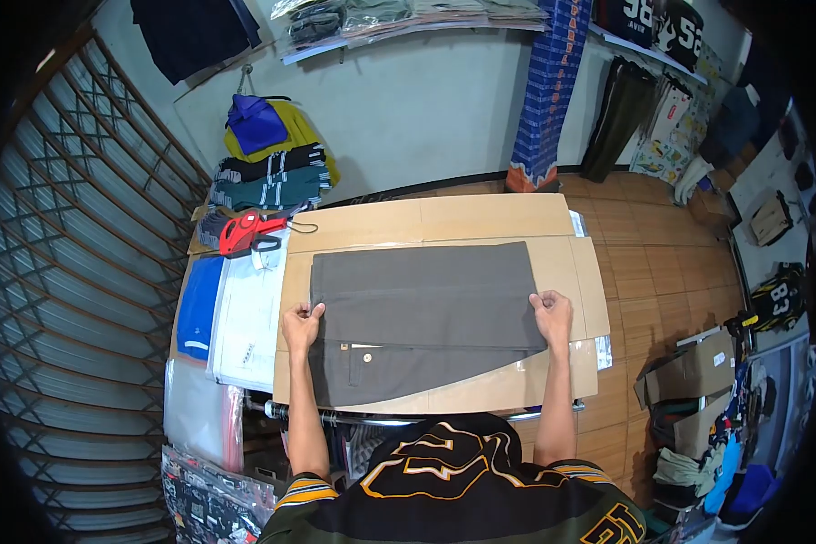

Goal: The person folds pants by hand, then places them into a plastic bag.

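Note:
A folded pair of dark grey trousers [426, 295] lies flat on a cardboard-topped table [408, 222]. A button and a pocket show along its lower left part, near the waistband. My left hand [301, 326] pinches the left edge of the trousers, fingers curled and thumb pressed in. At the opposite edge, my right hand [553, 319] grips the fabric between thumb and fingers. Both forearms reach in from the near side of the table.
Left of the trousers are a red and black tape dispenser [252, 234], white plastic packs [249, 308] and a blue pack [199, 306]. A folding metal gate [82, 272] stands far left. Open cardboard boxes [694, 372] and clothes sit on the right.

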The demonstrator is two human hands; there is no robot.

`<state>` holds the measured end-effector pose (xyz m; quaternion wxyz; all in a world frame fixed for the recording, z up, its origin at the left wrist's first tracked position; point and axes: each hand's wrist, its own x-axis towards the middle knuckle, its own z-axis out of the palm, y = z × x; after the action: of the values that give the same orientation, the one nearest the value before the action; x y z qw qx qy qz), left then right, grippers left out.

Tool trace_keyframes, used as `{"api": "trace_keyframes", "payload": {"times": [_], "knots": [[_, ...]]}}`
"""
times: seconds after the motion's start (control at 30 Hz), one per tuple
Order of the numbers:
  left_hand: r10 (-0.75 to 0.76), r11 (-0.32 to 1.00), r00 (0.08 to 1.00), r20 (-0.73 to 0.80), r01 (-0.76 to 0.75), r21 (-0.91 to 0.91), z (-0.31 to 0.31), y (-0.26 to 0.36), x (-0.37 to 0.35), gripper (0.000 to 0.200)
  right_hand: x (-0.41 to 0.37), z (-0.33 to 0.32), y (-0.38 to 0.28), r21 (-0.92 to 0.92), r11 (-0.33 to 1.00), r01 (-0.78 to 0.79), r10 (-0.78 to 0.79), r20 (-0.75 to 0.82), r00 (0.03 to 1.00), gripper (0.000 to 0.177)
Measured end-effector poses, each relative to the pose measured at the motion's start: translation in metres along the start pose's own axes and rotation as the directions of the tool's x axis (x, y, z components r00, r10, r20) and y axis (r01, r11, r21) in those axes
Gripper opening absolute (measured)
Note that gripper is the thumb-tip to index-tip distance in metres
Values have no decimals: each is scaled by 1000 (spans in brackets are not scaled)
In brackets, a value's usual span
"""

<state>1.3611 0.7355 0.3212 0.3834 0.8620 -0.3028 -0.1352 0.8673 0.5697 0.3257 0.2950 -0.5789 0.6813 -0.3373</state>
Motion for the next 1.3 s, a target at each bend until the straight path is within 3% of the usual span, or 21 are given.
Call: {"api": "trace_keyframes", "payload": {"times": [0.43, 0.63, 0.7, 0.73, 0.8, 0.93, 1.0, 1.13, 1.17, 1.2, 1.23, 1.27, 1.3], "knots": [[-12, 997, 992, -127, 2, -74, 11, 8, -13, 38, 5, -8, -1, 40, 998, -47, 47, 12, 999, 29], [11, 996, 983, -184, -26, -80, 13, 14, -21, 33, -5, -19, 18, 247, 969, 23, -20, -18, 1000, 32], [17, 994, 982, -190, -38, -107, 14, 17, -25, 30, -22, -43, 12, -29, 999, -16, 11, -163, 987, 46], [17, 994, 981, -193, -38, -106, 17, 14, -26, 30, -30, -49, 15, -28, 1000, -14, 9, -160, 987, 46], [98, 960, 960, -263, -160, -227, 22, 10, -25, 27, -44, -61, 25, -351, 934, -61, -85, -386, 919, 62], [80, 969, 967, -243, -132, -209, 21, 9, -26, 26, -54, -82, 43, -389, 913, -123, -36, -376, 926, 69], [70, 974, 974, -213, -113, -196, 20, 9, -25, 30, -52, -86, 53, -304, 951, -62, -51, -351, 935, 67], [92, 960, 967, -236, -149, -236, 22, 5, -26, 30, -36, -102, 68, -170, 979, -112, 51, -326, 944, 66], [97, 960, 965, -244, -156, -234, 22, 4, -27, 29, -30, -105, 77, 118, 990, -74, 113, -377, 919, 63], [102, 959, 962, -254, -163, -233, 22, 3, -26, 29, -28, -108, 72, 393, 919, -11, 185, -407, 895, 61], [99, 958, 961, -257, -162, -238, 23, 3, -26, 29, -27, -110, 68, 391, 920, -5, 178, -408, 895, 61], [103, 951, 960, -260, -172, -259, 24, 2, -26, 28, -29, -115, 64, 667, 740, 86, 259, -401, 879, 63], [107, 943, 959, -262, -181, -277, 24, 1, -26, 27, -34, -119, 50, 862, 475, 178, 334, -364, 869, 66]]}}
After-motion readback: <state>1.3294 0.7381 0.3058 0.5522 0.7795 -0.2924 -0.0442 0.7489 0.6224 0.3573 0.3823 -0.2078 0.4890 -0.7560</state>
